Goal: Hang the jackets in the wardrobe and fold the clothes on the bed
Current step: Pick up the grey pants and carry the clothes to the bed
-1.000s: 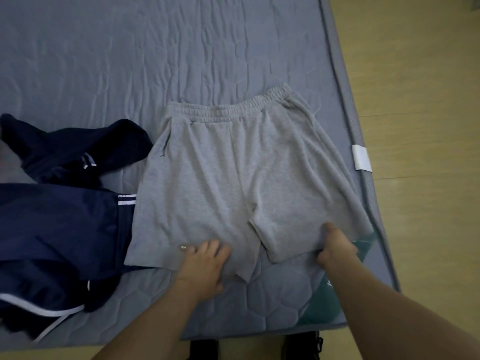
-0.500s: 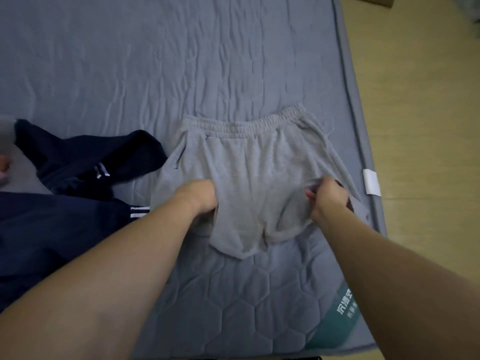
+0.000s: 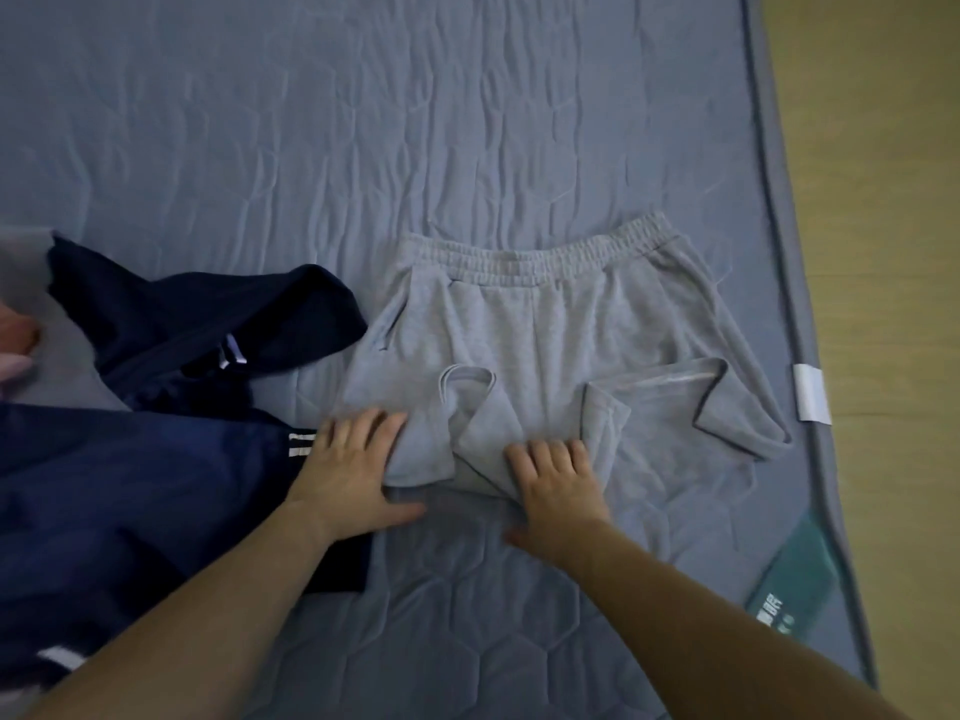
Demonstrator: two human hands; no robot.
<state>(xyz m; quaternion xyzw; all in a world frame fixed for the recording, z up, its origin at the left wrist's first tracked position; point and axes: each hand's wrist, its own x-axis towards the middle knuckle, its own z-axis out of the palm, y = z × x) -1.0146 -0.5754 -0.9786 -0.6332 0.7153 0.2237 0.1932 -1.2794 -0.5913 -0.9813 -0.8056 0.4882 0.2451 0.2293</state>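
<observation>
Grey sweat shorts (image 3: pixel 545 330) lie on the blue-grey quilted bed (image 3: pixel 363 122), waistband away from me. Their leg hems are turned up over the upper part, so the lower edge is now a fold. My left hand (image 3: pixel 353 470) lies flat with spread fingers on the left end of that fold. My right hand (image 3: pixel 558 480) presses flat on the fold's middle. A dark navy jacket (image 3: pixel 130 459) with white stripes lies bunched at the left, touching my left wrist.
The bed's right edge (image 3: pixel 779 252) runs along a wooden floor (image 3: pixel 883 200). A white tag (image 3: pixel 810 392) sits on that edge, and a green label (image 3: pixel 795 584) lies near the bed's front right corner. Something pink (image 3: pixel 15 340) shows at the far left.
Both hands gripped the leg hems, carried them up towards the waistband and let go. They now lie flat on the new fold.
</observation>
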